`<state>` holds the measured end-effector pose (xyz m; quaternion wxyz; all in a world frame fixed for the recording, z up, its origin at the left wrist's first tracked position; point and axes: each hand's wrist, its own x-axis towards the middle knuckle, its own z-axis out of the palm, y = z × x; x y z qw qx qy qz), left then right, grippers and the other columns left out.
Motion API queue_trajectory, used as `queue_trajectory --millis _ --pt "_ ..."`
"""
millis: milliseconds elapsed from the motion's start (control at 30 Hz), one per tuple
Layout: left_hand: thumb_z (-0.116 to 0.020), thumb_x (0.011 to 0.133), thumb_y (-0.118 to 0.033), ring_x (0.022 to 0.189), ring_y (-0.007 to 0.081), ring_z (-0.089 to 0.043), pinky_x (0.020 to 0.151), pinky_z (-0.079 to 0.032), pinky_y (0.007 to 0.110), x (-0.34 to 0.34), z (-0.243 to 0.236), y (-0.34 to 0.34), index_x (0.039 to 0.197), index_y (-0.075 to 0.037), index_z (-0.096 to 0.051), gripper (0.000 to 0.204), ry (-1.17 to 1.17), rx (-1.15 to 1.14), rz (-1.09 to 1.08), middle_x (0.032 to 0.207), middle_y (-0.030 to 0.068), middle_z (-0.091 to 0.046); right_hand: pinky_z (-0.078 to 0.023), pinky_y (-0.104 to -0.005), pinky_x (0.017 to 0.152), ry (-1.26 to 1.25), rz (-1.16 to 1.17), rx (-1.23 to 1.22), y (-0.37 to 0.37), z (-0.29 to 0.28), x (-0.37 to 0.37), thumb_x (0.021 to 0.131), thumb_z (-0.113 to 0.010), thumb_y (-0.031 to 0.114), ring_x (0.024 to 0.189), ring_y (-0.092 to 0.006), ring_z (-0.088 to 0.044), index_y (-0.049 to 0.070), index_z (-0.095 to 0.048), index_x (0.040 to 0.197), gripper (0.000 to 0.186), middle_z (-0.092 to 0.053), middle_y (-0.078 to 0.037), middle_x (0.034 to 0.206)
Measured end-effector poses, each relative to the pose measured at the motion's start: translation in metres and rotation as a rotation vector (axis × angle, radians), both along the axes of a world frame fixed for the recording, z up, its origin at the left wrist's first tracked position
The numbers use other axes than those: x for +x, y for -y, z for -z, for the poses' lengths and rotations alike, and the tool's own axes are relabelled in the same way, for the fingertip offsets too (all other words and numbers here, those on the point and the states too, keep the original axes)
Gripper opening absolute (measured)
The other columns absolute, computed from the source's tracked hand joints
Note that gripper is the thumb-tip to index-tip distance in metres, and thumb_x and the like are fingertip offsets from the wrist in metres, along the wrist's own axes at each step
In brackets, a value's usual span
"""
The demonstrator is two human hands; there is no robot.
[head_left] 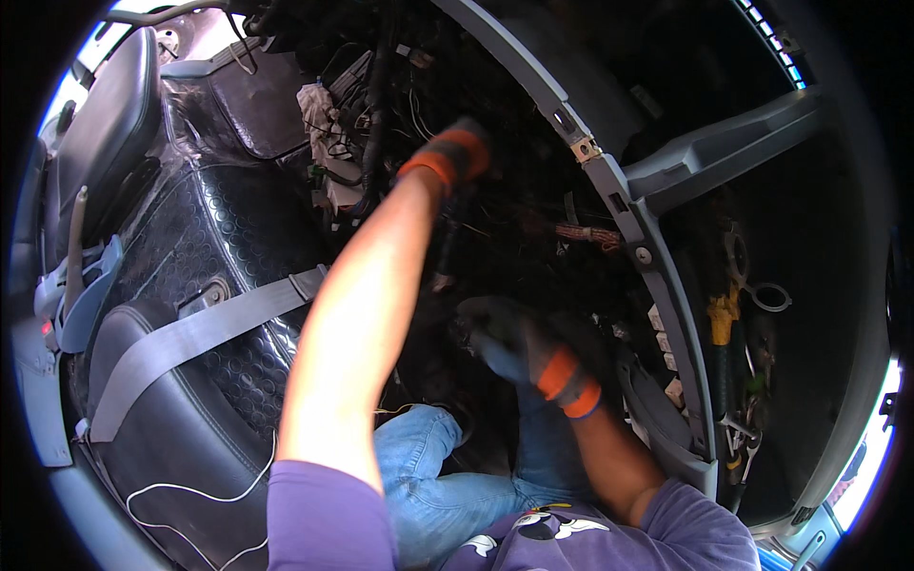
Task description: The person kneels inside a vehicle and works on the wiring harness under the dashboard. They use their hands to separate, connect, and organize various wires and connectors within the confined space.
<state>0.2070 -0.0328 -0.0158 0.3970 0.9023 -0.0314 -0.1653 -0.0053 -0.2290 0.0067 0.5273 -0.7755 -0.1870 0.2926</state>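
Note:
My left hand (464,150), in a dark work glove with an orange cuff, reaches into the opened dashboard cavity among dark wire harnesses (381,105). Its fingers are smeared and lost in the shadow. Lower down, above my right leg in blue jeans (543,428), is my right hand (509,328) in a matching glove. Its fingers are dark and blurred, so whether they hold anything does not show. Between the cavity and the dashboard frame (624,214) lies a reddish bundle of wires (587,233). Thin pale wires (415,107) hang near my left hand.
Black padded seats (171,409) stand at left, crossed by a grey seat belt (200,333). A white cable (200,493) lies over the near seat. On the dashboard top at right are yellow-handled pliers (724,319), scissors-like handles (769,297) and other hand tools. Wrapped wiring (322,119) hangs beyond.

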Motion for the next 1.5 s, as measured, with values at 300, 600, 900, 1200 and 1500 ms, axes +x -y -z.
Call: queue_trajectory --millis 300,600,900,1200,1500 --pt "-0.048 0.089 -0.002 0.124 0.0197 -0.055 0.108 -0.038 0.027 -0.021 -0.063 -0.062 0.128 -0.007 -0.057 0.041 0.108 0.660 0.429 0.133 0.0091 -0.059 -0.052 -0.0308 0.079 -0.011 -0.196 0.027 -0.018 -0.027 0.005 0.083 -0.066 0.012 0.087 -0.0185 -0.065 0.004 -0.065 0.105 0.024 -0.065 -0.008 0.093" --pt "-0.055 0.086 -0.003 0.108 0.0241 -0.061 0.094 -0.046 0.031 -0.042 0.042 -0.056 0.116 -0.006 -0.064 0.032 0.697 0.482 0.246 0.119 0.0091 -0.065 -0.048 -0.0336 0.092 0.348 0.056 -0.149 -0.015 0.052 0.066 0.093 -0.057 0.021 0.104 -0.0264 -0.062 0.006 -0.061 0.120 0.032 -0.063 -0.017 0.120" --pt "-0.061 0.084 -0.003 0.095 0.0257 -0.065 0.083 -0.052 0.034 -0.059 0.049 -0.023 0.107 -0.005 -0.068 0.025 0.753 -0.252 0.227 0.107 0.0089 -0.070 -0.048 -0.0314 0.089 0.016 0.181 -0.135 -0.012 0.111 0.111 0.091 -0.059 0.025 0.097 -0.0192 -0.061 0.009 -0.055 0.129 0.041 -0.064 -0.010 0.109" --pt "-0.066 0.085 -0.004 0.087 0.0130 -0.059 0.083 -0.050 0.029 -0.081 0.048 -0.060 0.113 0.000 -0.063 0.028 0.285 -0.558 0.395 0.104 0.0050 -0.068 -0.051 -0.0310 0.076 0.297 0.260 0.012 -0.030 0.054 0.086 0.095 -0.055 0.019 0.088 -0.0165 -0.062 0.006 -0.060 0.122 0.030 -0.065 -0.007 0.105" --pt "-0.071 0.079 -0.006 0.087 0.0147 -0.065 0.080 -0.052 0.029 -0.062 0.118 -0.016 0.106 0.000 -0.066 0.028 0.873 0.107 0.242 0.101 0.0062 -0.070 -0.046 -0.0338 0.079 0.513 0.336 0.007 -0.043 0.041 0.084 0.090 -0.057 0.015 0.085 -0.0198 -0.060 -0.002 -0.065 0.097 0.020 -0.065 -0.013 0.090"
